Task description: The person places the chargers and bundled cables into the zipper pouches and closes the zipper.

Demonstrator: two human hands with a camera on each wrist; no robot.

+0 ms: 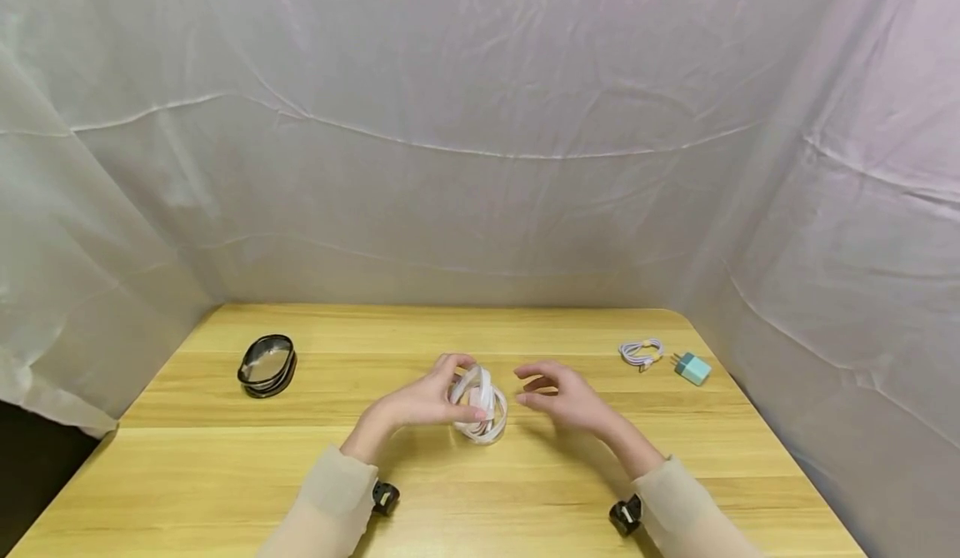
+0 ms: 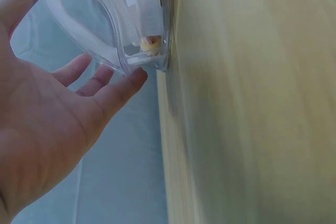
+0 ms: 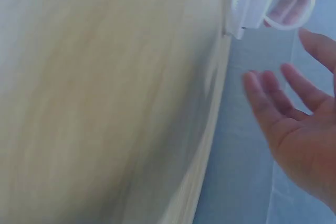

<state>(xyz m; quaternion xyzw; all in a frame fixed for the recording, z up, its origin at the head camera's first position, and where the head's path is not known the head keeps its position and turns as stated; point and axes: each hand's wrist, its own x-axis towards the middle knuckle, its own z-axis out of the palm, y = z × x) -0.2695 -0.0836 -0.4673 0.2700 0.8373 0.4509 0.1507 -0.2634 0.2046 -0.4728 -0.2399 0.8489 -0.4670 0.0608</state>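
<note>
Near the middle of the table, my left hand (image 1: 420, 398) holds a clear pouch with white trim (image 1: 486, 398) between thumb and fingers. In the left wrist view the see-through pouch (image 2: 113, 3) shows a white block with a dark port and a small yellowish piece inside. What else lies in it is hard to make out. My right hand (image 1: 567, 397) hovers just right of the pouch, fingers loosely bent, holding nothing. The right wrist view shows a gap between that hand (image 3: 304, 119) and the white block (image 3: 252, 3) at the pouch.
A clear pouch with black trim (image 1: 267, 366) sits at the back left of the wooden table (image 1: 187, 475). A coiled pale lilac cable (image 1: 641, 353) and a teal plug charger (image 1: 692, 368) lie at the back right. Grey curtains (image 1: 480, 208) surround the back and sides.
</note>
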